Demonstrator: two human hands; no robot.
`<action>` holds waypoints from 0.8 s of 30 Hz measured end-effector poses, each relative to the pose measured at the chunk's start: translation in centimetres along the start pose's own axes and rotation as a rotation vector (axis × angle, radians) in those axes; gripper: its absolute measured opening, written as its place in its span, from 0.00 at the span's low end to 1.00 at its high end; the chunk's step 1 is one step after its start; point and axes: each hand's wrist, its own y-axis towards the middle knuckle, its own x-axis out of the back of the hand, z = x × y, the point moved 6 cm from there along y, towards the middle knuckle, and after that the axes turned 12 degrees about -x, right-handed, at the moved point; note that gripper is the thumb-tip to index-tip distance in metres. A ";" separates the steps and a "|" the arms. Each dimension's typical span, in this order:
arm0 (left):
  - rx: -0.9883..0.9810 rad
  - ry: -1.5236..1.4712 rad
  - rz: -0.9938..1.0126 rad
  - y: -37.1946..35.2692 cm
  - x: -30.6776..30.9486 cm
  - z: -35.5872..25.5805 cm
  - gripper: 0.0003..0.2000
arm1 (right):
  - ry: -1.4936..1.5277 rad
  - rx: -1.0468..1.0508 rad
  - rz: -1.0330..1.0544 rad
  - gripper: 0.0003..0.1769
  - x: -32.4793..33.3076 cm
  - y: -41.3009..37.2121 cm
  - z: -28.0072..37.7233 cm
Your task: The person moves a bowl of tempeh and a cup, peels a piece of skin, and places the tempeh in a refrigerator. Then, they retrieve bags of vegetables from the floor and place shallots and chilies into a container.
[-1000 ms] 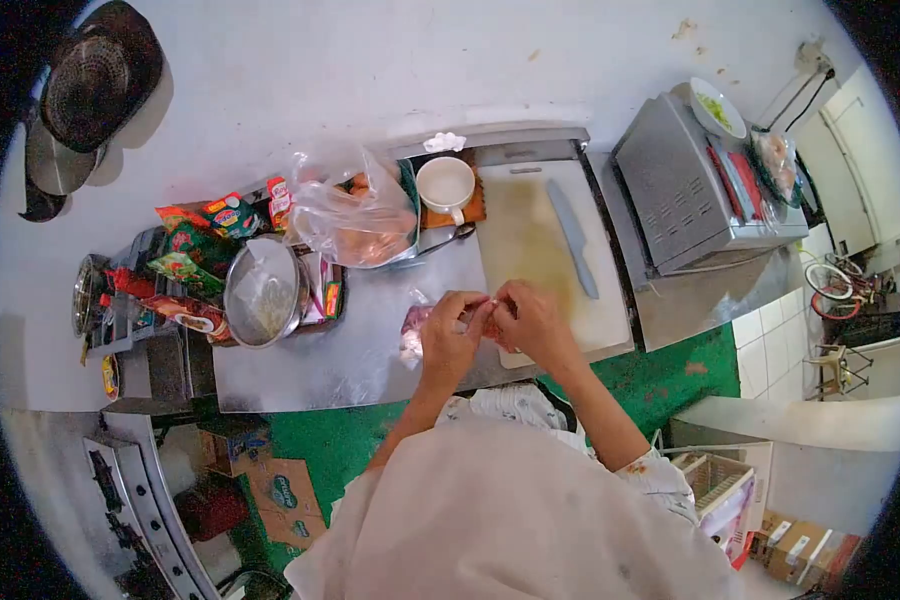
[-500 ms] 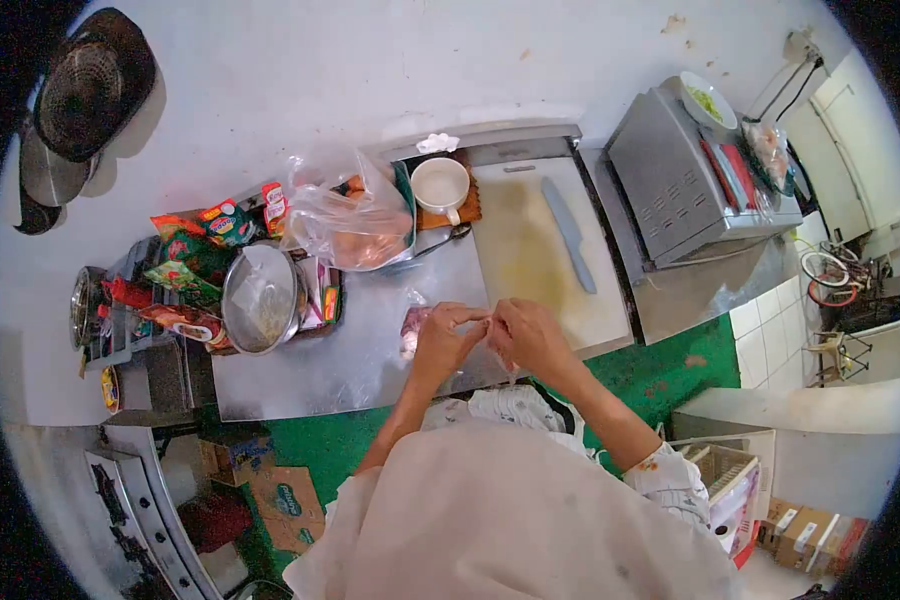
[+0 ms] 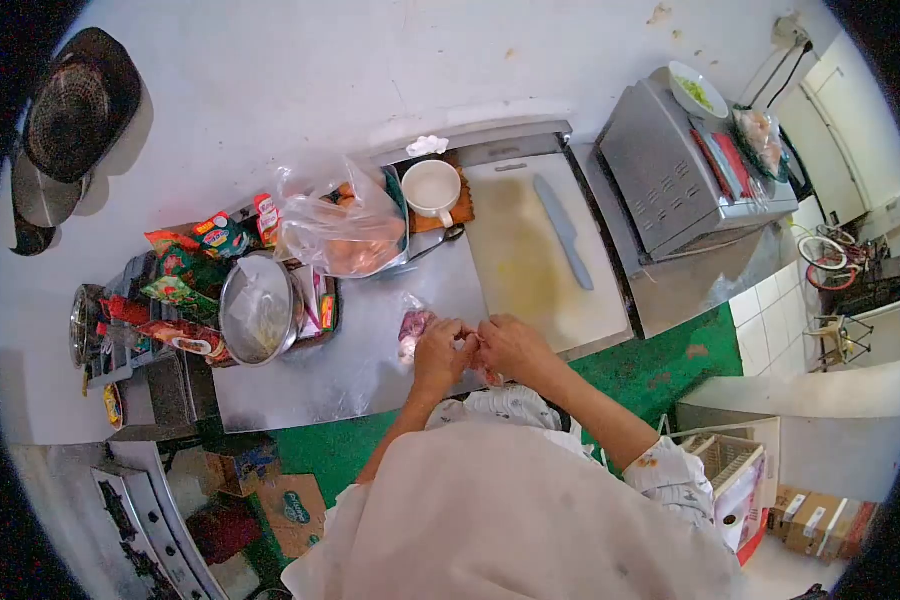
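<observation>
At the front edge of the metal counter, my left hand (image 3: 440,355) and my right hand (image 3: 516,347) are close together, fingers pinched. Between them they grip a small clear plastic bag (image 3: 488,373) with something pinkish inside; its top is hidden by my fingers. Just beyond my left hand lies another clear bag (image 3: 413,328) with purple-red and whitish pieces. To the right, a white cutting board (image 3: 515,250) holds a grey-blue knife (image 3: 566,235), which neither hand touches.
Left of the board stand a white cup (image 3: 432,188), a spoon (image 3: 440,240), a tray of eggs in a plastic bag (image 3: 355,235), a steel bowl (image 3: 260,310) and several packets (image 3: 185,270). A grey oven-like appliance (image 3: 660,170) carries a bowl of chopped greens (image 3: 698,92).
My hands have moved slightly down and left, still together with the small bag between them. The bag by my left hand shows more fully. The camera view has shifted a little.
</observation>
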 end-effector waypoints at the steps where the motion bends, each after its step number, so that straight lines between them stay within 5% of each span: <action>1: -0.006 0.054 0.003 0.0 0.1 -0.1 0.08 | -0.050 0.045 0.013 0.14 -0.1 -0.1 0.4; 5: -0.104 0.185 0.012 0.3 1.5 -1.6 0.08 | -0.130 0.012 0.087 0.14 -0.1 0.3 1.3; 11: -0.031 0.000 -0.069 1.3 3.2 -2.0 0.07 | 0.107 0.085 -0.211 0.12 3.2 0.4 1.5; 13: -0.068 -0.104 -0.125 1.9 3.9 -2.6 0.06 | 0.486 -0.173 -0.118 0.13 3.1 1.0 0.1; 14: -0.065 -0.102 -0.129 2.0 4.0 -2.5 0.06 | 0.485 -0.169 -0.114 0.13 2.5 1.2 -0.2; 16: -0.051 -0.110 -0.149 2.1 3.9 -2.0 0.05 | 1.116 -0.307 0.001 0.05 0.6 1.6 -1.6; 17: -0.048 -0.109 -0.150 1.9 3.9 -1.7 0.05 | 1.117 -0.307 0.003 0.05 0.4 1.6 -1.9; 19: -0.019 0.002 -0.090 1.5 3.5 -1.1 0.05 | 0.602 -0.108 -0.013 0.06 2.1 1.9 -0.2; 20: -0.018 0.002 -0.086 1.4 3.5 -1.0 0.05 | 0.604 -0.112 -0.013 0.06 2.1 2.0 -0.3; 22: -0.013 0.097 -0.040 1.2 3.2 -0.9 0.04 | -0.001 0.184 -0.096 0.08 2.0 1.6 1.4; 24: -0.073 0.102 -0.057 1.3 3.1 -0.9 0.04 | -0.057 0.219 -0.051 0.10 1.5 1.7 1.4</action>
